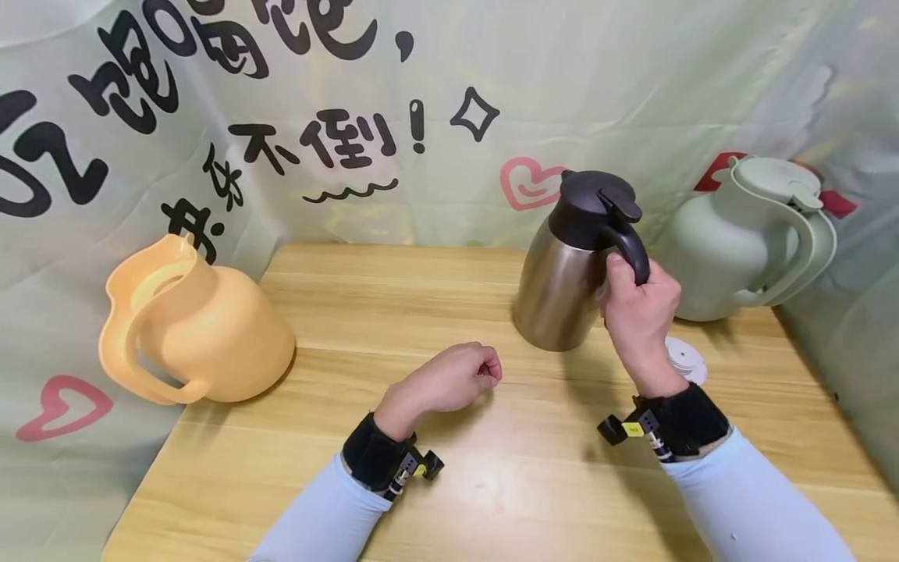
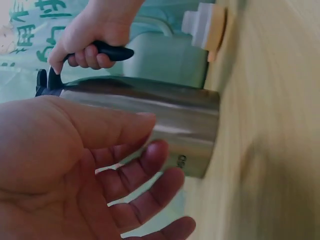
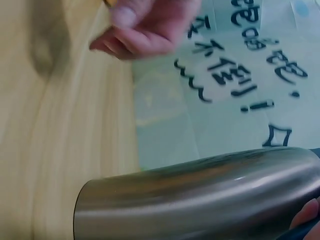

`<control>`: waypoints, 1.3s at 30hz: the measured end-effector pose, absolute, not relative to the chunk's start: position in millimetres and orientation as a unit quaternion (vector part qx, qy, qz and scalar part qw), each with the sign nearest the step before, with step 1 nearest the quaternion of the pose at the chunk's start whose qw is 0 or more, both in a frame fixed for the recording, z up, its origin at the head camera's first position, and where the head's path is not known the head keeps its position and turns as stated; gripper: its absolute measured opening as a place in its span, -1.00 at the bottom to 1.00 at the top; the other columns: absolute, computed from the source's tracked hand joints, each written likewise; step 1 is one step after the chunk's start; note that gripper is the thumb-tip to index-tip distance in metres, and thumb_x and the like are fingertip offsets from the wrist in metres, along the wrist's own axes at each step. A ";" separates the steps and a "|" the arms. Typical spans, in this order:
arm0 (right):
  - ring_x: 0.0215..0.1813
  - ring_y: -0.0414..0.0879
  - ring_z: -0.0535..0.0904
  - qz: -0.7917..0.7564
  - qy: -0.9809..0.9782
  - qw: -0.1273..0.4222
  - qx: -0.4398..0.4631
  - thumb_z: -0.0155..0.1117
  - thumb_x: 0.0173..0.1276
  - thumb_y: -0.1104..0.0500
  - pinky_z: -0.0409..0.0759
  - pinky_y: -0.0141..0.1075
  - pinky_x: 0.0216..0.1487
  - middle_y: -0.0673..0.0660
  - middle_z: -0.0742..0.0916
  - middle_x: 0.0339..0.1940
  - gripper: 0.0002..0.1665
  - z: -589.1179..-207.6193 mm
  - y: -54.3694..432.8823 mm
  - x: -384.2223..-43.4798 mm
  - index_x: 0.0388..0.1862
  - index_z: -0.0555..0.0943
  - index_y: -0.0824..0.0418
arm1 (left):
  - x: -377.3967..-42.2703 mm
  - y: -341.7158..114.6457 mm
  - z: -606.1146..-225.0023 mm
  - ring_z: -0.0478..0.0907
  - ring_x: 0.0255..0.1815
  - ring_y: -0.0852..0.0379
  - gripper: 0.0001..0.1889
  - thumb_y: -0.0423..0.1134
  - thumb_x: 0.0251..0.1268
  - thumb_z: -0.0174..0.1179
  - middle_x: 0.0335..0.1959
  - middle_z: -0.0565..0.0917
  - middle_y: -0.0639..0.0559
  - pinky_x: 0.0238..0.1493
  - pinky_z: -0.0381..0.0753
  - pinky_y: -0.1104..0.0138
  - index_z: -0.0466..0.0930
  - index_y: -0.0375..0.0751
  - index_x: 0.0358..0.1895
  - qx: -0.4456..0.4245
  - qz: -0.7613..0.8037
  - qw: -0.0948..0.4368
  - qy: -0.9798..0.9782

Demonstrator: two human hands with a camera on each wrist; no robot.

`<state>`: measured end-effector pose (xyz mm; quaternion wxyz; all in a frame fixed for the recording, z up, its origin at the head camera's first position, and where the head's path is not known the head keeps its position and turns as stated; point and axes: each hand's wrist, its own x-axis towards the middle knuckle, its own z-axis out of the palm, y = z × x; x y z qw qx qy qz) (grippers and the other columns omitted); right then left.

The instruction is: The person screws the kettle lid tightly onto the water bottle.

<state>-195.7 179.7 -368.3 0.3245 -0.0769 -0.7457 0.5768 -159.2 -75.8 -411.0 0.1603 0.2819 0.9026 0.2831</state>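
My right hand [image 1: 641,312] grips the black handle [image 1: 627,248] of a stainless steel thermal jug [image 1: 558,285] with a black lid. The jug is upright or nearly so; I cannot tell whether its base touches the table. In the left wrist view the fingers of that hand curl round the handle, with the steel body [image 2: 150,112] beside them. My left hand [image 1: 449,378] hovers over or rests near the wooden table, left of the jug. Its fingers [image 2: 150,200] are loosely bent and hold nothing.
A yellow-orange jug [image 1: 211,332] stands at the table's left. At the right stands a pale green jug [image 1: 733,250] with its lid on. A small white round piece [image 1: 687,359] lies partly hidden behind my right wrist. A printed cloth [image 1: 435,187] hangs behind the wooden table [image 1: 393,293].
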 end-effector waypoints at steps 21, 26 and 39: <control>-0.77 -0.31 0.33 0.559 -0.735 0.357 -0.140 0.24 0.45 0.01 0.21 -0.39 -0.61 -0.21 0.42 -0.88 -0.48 -362.1 229.9 -243.6 -0.75 0.46 0.06 | -156.8 -82.1 -421.2 0.45 -0.18 0.23 -0.78 -0.12 0.56 0.23 -0.29 0.53 0.20 -0.11 0.46 0.37 0.53 0.07 -0.36 0.298 0.189 0.213 0.911; -0.69 -0.28 0.36 0.553 -0.731 0.371 -0.147 0.27 0.41 -0.01 0.21 -0.37 -0.53 -0.23 0.44 -0.87 -0.50 -364.7 240.2 -254.8 -0.76 0.48 0.01 | -155.9 -83.1 -420.1 0.46 -0.19 0.24 -0.78 -0.13 0.55 0.25 -0.28 0.54 0.20 -0.11 0.47 0.37 0.53 0.07 -0.37 0.296 0.192 0.214 0.911; -0.82 -0.32 0.38 0.581 -0.714 0.362 -0.148 0.25 0.44 0.04 0.26 -0.41 -0.63 -0.19 0.47 -0.91 -0.53 -357.7 245.1 -261.1 -0.73 0.51 0.05 | -157.0 -84.5 -419.2 0.46 -0.21 0.24 -0.78 -0.14 0.54 0.26 -0.31 0.53 0.20 -0.11 0.47 0.37 0.54 0.08 -0.38 0.298 0.190 0.216 0.910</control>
